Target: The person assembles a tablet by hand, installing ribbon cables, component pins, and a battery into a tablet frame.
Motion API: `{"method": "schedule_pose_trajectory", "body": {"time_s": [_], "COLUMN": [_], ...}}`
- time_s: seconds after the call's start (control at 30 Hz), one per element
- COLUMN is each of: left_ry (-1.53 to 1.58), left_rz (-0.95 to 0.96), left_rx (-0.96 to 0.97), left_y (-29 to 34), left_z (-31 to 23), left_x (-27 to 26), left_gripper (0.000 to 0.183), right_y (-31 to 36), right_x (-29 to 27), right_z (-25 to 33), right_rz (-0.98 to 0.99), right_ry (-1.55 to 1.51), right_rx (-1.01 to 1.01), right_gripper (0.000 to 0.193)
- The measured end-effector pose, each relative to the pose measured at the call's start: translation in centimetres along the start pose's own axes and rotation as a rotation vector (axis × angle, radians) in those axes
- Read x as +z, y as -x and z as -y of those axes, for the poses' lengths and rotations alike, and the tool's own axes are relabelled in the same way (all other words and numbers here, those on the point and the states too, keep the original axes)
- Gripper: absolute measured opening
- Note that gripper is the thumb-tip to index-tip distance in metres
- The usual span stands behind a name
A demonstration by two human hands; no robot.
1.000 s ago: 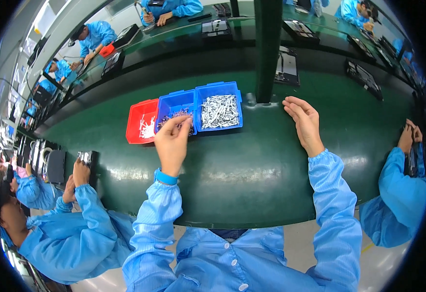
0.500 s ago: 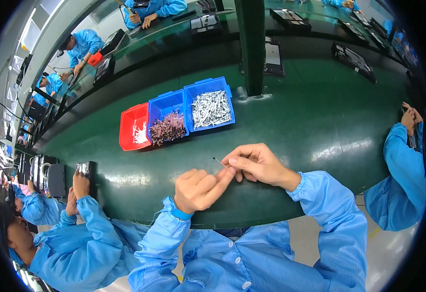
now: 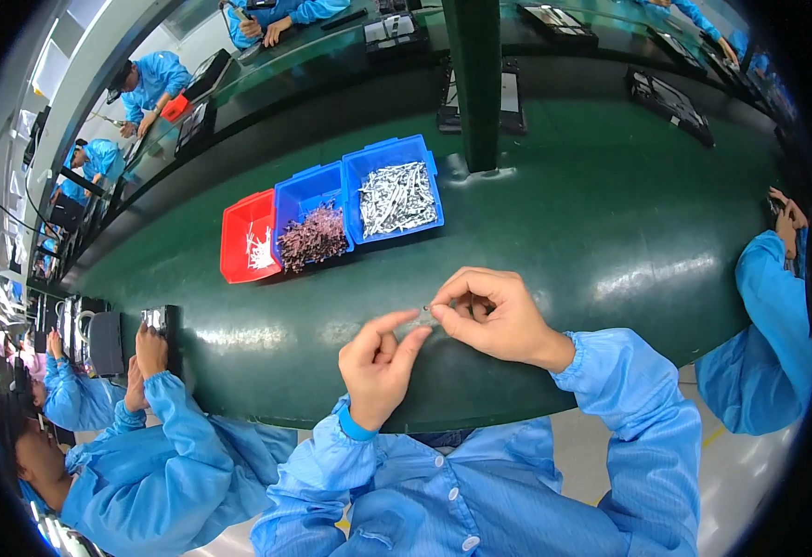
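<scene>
My right hand [image 3: 499,316] pinches a small, thin wire-like part [image 3: 426,308] between thumb and forefinger. Only its dark tip shows beside the fingertips; the rest is too fine or hidden. Just left of it is my left hand [image 3: 378,364], its thumb and forefinger spread apart with nothing plainly between them. Both hands are above the green table [image 3: 536,241]. Beyond them stand three bins side by side: a red bin [image 3: 235,243] with white slender pieces, a blue bin [image 3: 302,193] with pinkish-brown wired pieces, and a blue bin [image 3: 364,162] heaped with silvery-white strips.
A green post [image 3: 474,88] rises from the table behind the bins. Black flat devices [image 3: 671,104] lie along the far side. To my left a co-worker's hand [image 3: 151,351] is on a black device; another co-worker's sleeve [image 3: 763,288] is at the right.
My left hand has moved away from the right fingertips, and its thumb and forefinger have opened. The thin part, earlier sticking out up and left, now barely shows at my right fingertips.
</scene>
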State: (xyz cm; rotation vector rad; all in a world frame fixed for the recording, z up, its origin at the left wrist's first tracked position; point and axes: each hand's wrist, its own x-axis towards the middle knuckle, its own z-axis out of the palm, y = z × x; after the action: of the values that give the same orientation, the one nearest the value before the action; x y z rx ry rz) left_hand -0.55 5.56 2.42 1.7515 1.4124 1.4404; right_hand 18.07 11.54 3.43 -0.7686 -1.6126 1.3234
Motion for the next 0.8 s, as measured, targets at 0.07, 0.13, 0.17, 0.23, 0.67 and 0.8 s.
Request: {"method": "schedule_pose_trajectory", "body": {"time_s": [0.07, 0.13, 0.17, 0.23, 0.67, 0.8], "left_ry": [0.237, 0.558, 0.557, 0.655, 0.530, 0.264], "left_rz": [0.020, 0.043, 0.043, 0.045, 0.030, 0.035], "left_rx": [-0.191, -0.437, -0.438, -0.487, -0.419, -0.257], "left_y": [-0.10, -0.21, -0.20, -0.17, 0.10, -0.12], "left_z": [-0.26, -0.83, -0.90, -1.01, -0.80, -0.36], "left_x": [0.08, 0.30, 0.43, 0.58, 0.25, -0.16], "left_gripper": [0.018, 0.022, 0.022, 0.020, 0.016, 0.017], "right_y": [0.07, 0.31, 0.36, 0.41, 0.62, 0.49], "right_x": [0.38, 0.47, 0.50, 0.59, 0.69, 0.65], "right_z": [0.28, 0.54, 0.48, 0.33, 0.39, 0.38], "right_rz": [-0.056, -0.084, -0.085, -0.102, -0.107, -0.102], "right_ry": [0.124, 0.166, 0.165, 0.162, 0.233, 0.301], "right_rx": [-0.168, -0.200, -0.199, -0.249, -0.323, -0.400], "right_gripper": [0.008, 0.009, 0.009, 0.009, 0.008, 0.009]}}
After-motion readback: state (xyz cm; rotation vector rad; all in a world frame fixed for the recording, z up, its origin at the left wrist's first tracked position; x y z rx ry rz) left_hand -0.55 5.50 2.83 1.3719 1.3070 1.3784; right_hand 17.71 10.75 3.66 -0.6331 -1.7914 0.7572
